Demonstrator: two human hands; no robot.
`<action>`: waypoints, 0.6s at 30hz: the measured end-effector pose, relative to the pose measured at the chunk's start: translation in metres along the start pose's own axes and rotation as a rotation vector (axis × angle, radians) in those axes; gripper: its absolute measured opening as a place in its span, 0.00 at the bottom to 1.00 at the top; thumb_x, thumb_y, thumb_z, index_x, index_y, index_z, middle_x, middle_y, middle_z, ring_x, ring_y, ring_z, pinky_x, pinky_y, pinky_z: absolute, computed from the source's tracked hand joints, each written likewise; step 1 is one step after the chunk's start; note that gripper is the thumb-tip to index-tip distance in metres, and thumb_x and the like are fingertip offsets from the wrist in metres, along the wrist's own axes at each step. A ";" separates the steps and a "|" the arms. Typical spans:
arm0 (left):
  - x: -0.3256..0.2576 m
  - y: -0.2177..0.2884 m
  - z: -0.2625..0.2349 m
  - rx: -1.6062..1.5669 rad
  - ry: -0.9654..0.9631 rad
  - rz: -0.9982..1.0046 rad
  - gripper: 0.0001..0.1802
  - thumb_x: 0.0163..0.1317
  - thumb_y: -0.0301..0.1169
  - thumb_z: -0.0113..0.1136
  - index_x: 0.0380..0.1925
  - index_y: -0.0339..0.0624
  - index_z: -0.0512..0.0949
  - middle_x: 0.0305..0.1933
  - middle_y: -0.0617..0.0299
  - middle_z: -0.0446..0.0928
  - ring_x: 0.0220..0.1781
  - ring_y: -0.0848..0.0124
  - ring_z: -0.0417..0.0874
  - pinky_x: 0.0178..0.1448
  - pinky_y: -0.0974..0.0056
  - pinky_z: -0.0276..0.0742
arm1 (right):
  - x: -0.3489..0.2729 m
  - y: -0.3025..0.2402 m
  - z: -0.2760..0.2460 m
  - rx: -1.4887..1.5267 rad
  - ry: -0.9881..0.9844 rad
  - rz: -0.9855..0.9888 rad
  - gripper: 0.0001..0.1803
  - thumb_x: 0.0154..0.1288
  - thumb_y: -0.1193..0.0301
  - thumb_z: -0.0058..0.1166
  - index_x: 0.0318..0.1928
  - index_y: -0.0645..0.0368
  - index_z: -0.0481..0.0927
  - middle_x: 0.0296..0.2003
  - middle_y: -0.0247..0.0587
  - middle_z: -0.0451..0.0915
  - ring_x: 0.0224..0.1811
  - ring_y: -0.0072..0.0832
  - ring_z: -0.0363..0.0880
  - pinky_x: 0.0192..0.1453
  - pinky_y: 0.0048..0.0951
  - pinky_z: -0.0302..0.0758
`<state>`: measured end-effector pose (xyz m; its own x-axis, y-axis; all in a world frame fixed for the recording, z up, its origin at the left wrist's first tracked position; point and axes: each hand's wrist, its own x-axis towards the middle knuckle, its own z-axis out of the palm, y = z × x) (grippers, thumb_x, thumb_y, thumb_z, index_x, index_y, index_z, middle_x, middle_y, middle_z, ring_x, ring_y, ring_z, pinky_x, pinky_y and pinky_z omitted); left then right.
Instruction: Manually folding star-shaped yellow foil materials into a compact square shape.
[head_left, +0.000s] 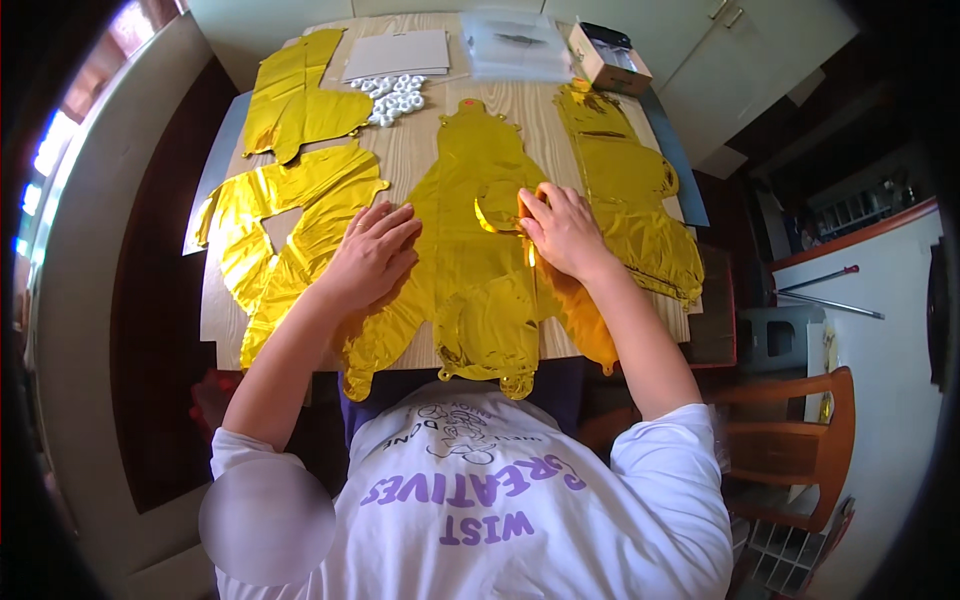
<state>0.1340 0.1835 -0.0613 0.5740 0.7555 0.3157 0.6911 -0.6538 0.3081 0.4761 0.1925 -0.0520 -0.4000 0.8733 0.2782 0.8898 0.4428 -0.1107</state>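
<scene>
A flat, uninflated gold foil balloon (480,155) lies spread across the middle of the table, its lower lobes hanging toward the near edge. My left hand (375,250) rests flat by its left side, fingers stretched out. Near the balloon's centre right, my right hand (565,228) pinches a folded-up bit of its foil, where a curled, shiny flap stands up. On the left lie a smooth gold foil balloon (300,95) and a crinkled gold foil balloon (260,215) with an opening in it. More gold foil balloons (640,200) overlap on the right.
Small white rings (397,100) sit heaped at the back, below pale grey sheets (400,55). Clear plastic bags (515,45) and a small box (610,60) holding dark items stand along the far edge. A wooden chair (835,440) is at the right.
</scene>
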 end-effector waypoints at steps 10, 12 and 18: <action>0.059 0.056 0.006 -0.144 -0.058 0.215 0.38 0.67 0.53 0.60 0.72 0.46 0.68 0.77 0.44 0.61 0.79 0.44 0.58 0.81 0.42 0.53 | 0.000 0.002 0.003 -0.015 0.022 0.003 0.24 0.72 0.60 0.56 0.65 0.54 0.77 0.58 0.49 0.74 0.62 0.46 0.71 0.67 0.47 0.69; 0.064 0.056 0.018 -0.169 -0.052 0.236 0.44 0.64 0.62 0.59 0.71 0.42 0.68 0.77 0.41 0.61 0.79 0.43 0.59 0.82 0.43 0.52 | 0.000 0.002 0.004 -0.025 0.005 0.011 0.25 0.72 0.60 0.56 0.65 0.54 0.76 0.59 0.49 0.74 0.62 0.46 0.71 0.67 0.47 0.68; 0.060 0.058 0.033 -0.117 -0.114 0.279 0.48 0.61 0.65 0.60 0.69 0.39 0.69 0.75 0.40 0.63 0.78 0.43 0.60 0.82 0.44 0.52 | -0.001 0.001 0.003 -0.012 -0.011 0.043 0.25 0.72 0.60 0.56 0.65 0.55 0.76 0.61 0.50 0.73 0.64 0.46 0.70 0.69 0.48 0.67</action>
<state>0.2228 0.1928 -0.0540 0.7845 0.5417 0.3019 0.4484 -0.8318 0.3273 0.4766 0.1925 -0.0553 -0.3638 0.8935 0.2631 0.9087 0.4025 -0.1105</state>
